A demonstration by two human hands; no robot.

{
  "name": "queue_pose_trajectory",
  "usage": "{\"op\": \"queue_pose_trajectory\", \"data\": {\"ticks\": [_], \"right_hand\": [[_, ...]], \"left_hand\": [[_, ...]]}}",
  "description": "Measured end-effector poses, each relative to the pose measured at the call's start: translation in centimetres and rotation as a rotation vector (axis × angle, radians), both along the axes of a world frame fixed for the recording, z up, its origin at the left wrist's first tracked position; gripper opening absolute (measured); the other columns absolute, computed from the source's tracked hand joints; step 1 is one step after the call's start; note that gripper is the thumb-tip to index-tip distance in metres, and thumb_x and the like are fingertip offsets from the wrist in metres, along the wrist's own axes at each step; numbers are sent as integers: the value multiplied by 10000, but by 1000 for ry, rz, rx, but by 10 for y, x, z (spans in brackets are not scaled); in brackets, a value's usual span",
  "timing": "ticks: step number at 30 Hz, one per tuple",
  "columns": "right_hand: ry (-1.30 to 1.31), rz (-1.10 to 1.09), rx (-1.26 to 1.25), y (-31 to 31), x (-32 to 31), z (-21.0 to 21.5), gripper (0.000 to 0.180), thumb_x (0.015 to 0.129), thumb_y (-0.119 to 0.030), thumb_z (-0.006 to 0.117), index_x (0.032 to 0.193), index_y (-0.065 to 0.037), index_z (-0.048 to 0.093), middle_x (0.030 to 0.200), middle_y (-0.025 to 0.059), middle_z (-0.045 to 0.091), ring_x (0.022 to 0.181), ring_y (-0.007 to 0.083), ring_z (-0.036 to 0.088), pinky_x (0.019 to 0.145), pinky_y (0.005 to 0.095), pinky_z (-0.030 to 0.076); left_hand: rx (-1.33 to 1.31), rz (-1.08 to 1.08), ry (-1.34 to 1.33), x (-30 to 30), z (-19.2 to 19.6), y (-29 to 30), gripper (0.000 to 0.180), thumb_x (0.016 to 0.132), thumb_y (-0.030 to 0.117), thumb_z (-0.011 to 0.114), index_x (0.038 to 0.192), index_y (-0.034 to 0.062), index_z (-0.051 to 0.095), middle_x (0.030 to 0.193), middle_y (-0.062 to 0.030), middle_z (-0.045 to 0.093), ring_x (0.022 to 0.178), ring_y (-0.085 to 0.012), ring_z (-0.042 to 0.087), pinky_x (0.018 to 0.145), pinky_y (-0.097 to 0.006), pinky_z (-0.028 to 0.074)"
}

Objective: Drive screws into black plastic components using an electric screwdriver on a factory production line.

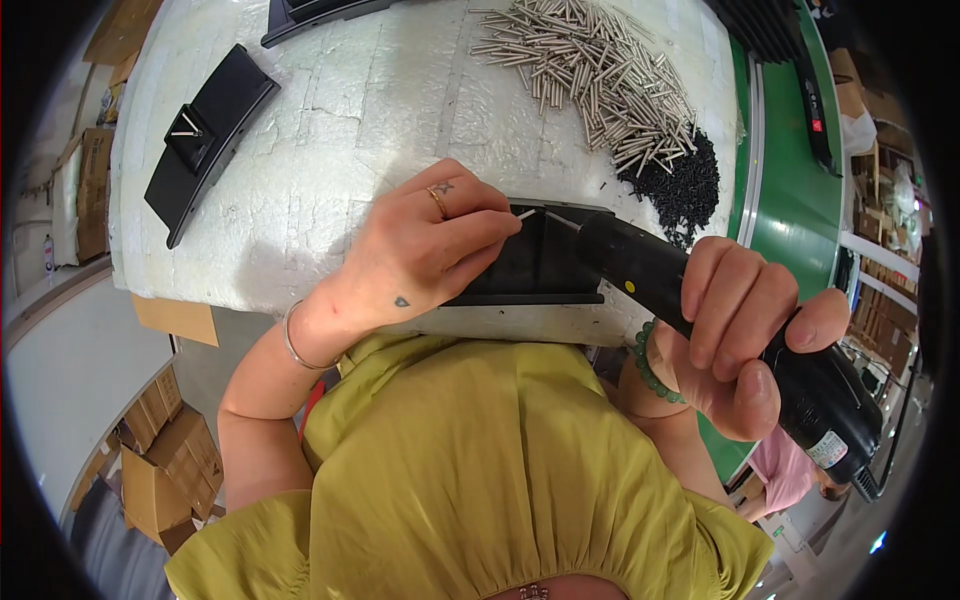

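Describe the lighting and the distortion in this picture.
Head view: fisheye distortion curves the edges of the white-covered table and leaves black corners; same view, a soft shadow falls left of the left hand; same view, pale glare shows on the green surface.

Black panel [543,265] part-hidden by the left of the hands [430,235], dark piece [312,13] cut off at the top

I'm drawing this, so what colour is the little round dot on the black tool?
Yellow. The round dot on the black tool shows best in the head view.
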State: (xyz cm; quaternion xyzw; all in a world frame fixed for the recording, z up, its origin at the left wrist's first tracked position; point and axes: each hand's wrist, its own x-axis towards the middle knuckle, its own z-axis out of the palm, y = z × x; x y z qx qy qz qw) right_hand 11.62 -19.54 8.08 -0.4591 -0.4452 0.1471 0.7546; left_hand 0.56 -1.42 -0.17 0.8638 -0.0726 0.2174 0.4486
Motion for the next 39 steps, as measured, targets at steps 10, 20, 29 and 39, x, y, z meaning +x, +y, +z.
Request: {"op": "queue_pose_trajectory", "data": {"ticks": [10,20,29,39], "right_hand": [[-27,37,-34,3,3,-1,271,752,-110,532,996,-134,417,604,-62,458,503,61,431,563,233,355],[-136,173,-156,17,10,10,276,743,-77,558,926,-143,363,617,-45,469,486,88,456,519,254,376],[-177,246,-213,28,11,12,281,754,-60,581,893,-132,348,626,-23,484,485,98,473,513,267,385],[-9,59,54,6,31,10,298,794,-128,491,1090,-97,495,616,-51,420,516,74,397,570,261,333]], "left_hand": [[3,30,-2,0,-1,-1,248,617,-83,700,835,27,660,812,-63,621,731,-228,591,637,-302,488],[9,8,-17,-1,-5,-3,226,632,-70,694,832,22,645,822,-66,615,716,-240,578,619,-313,487],[-6,-30,-1,-3,-5,-3,220,643,-62,687,843,17,641,821,-68,609,714,-249,566,609,-325,478],[139,54,49,-8,16,-8,221,617,29,733,819,46,646,911,-75,603,806,-278,568,667,-341,486]]}}
